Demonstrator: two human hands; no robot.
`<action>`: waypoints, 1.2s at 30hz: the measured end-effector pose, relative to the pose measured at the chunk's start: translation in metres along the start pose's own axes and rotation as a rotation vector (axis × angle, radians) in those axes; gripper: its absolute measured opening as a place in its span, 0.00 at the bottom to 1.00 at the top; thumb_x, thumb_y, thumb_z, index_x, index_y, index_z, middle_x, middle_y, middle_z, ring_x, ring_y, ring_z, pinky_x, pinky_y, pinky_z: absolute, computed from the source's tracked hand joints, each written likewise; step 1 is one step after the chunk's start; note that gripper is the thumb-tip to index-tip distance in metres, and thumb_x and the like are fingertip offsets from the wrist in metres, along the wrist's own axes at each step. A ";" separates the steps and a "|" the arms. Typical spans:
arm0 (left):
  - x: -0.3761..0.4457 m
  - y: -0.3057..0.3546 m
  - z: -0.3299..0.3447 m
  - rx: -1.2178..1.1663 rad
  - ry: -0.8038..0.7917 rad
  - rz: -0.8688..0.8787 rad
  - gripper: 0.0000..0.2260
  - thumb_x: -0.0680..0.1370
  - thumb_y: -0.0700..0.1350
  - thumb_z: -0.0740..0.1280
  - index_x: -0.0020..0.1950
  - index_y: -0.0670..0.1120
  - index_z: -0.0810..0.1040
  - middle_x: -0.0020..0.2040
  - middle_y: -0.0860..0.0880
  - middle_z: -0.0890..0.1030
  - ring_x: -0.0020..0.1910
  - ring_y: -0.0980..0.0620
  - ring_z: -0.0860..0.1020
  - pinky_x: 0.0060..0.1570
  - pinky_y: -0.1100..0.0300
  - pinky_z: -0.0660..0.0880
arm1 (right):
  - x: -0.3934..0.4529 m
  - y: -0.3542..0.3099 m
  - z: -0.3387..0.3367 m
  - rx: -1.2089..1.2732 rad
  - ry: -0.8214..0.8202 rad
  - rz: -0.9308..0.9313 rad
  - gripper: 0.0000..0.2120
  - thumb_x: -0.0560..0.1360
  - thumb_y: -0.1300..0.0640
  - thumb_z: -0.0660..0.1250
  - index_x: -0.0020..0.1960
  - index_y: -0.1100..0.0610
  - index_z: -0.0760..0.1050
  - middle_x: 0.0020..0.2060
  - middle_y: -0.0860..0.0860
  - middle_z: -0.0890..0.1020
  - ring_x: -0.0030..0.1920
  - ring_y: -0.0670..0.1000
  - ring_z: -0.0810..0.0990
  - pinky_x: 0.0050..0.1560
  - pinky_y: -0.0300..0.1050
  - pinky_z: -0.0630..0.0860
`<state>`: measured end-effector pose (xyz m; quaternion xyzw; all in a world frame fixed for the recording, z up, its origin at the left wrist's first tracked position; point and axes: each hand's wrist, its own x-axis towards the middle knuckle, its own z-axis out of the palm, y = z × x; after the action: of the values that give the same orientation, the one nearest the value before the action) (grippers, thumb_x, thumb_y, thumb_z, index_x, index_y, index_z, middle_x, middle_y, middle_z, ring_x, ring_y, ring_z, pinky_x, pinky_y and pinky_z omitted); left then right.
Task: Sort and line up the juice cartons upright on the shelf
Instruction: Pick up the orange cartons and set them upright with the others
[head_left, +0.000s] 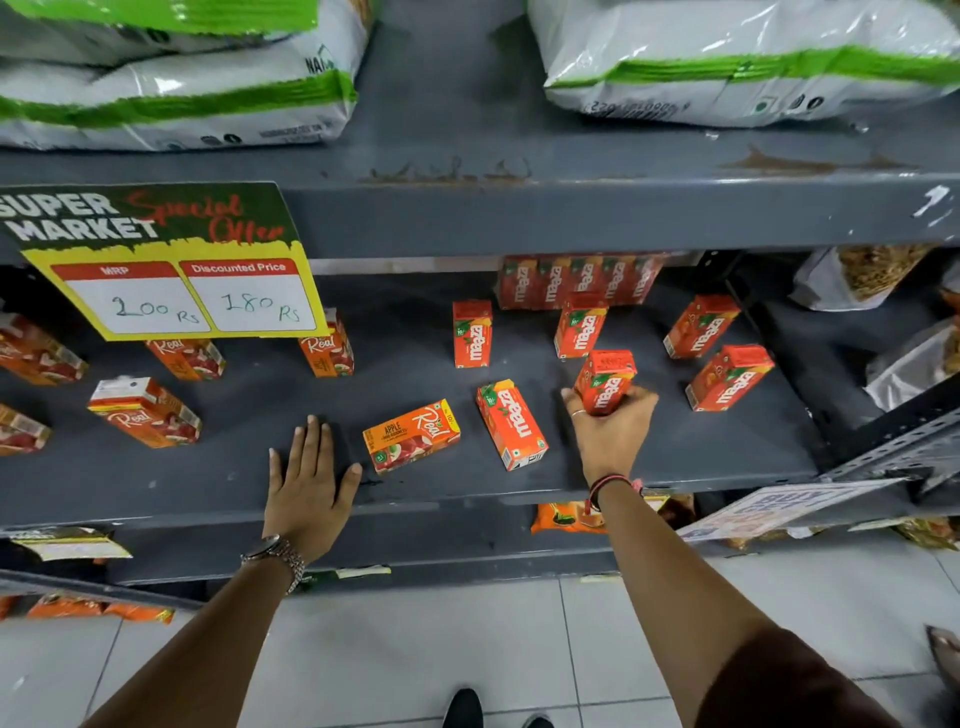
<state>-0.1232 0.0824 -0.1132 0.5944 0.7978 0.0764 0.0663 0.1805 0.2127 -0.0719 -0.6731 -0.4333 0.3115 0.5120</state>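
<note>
My right grip (610, 421) clasps an upright carton (605, 382). My left grip (306, 467) lies flat, released, on the shelf (208, 483).

Red-orange Maaza cartons (605, 382), orange Real carton (411, 435), grey shelf (208, 467).

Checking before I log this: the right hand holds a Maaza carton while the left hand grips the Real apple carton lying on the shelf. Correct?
Not quite. In the head view the left hand lies flat on the shelf, beside the Real apple carton, not gripping it. The right hand does hold a Maaza carton.
</note>
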 end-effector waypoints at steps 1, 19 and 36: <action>0.000 0.001 0.000 0.000 -0.003 -0.002 0.43 0.71 0.67 0.31 0.74 0.39 0.52 0.76 0.41 0.53 0.75 0.44 0.52 0.71 0.43 0.45 | -0.005 0.005 -0.001 0.036 -0.005 -0.007 0.31 0.64 0.53 0.78 0.56 0.59 0.63 0.52 0.53 0.75 0.50 0.51 0.77 0.51 0.41 0.74; 0.001 0.004 -0.010 0.028 -0.090 -0.025 0.36 0.73 0.61 0.37 0.75 0.41 0.45 0.77 0.43 0.44 0.75 0.46 0.44 0.72 0.45 0.39 | -0.065 -0.020 0.026 -0.694 -0.323 -0.217 0.28 0.67 0.43 0.71 0.59 0.61 0.73 0.57 0.58 0.77 0.60 0.60 0.74 0.56 0.55 0.74; -0.001 0.005 -0.015 -0.010 -0.149 -0.040 0.29 0.80 0.55 0.47 0.75 0.41 0.42 0.77 0.43 0.42 0.75 0.46 0.41 0.72 0.44 0.38 | -0.117 -0.103 -0.014 -0.015 0.182 -0.398 0.24 0.63 0.42 0.75 0.50 0.52 0.71 0.45 0.46 0.78 0.45 0.46 0.78 0.44 0.39 0.75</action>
<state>-0.1207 0.0822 -0.0975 0.5821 0.8020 0.0345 0.1298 0.1152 0.1117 0.0283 -0.6032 -0.5120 0.1391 0.5955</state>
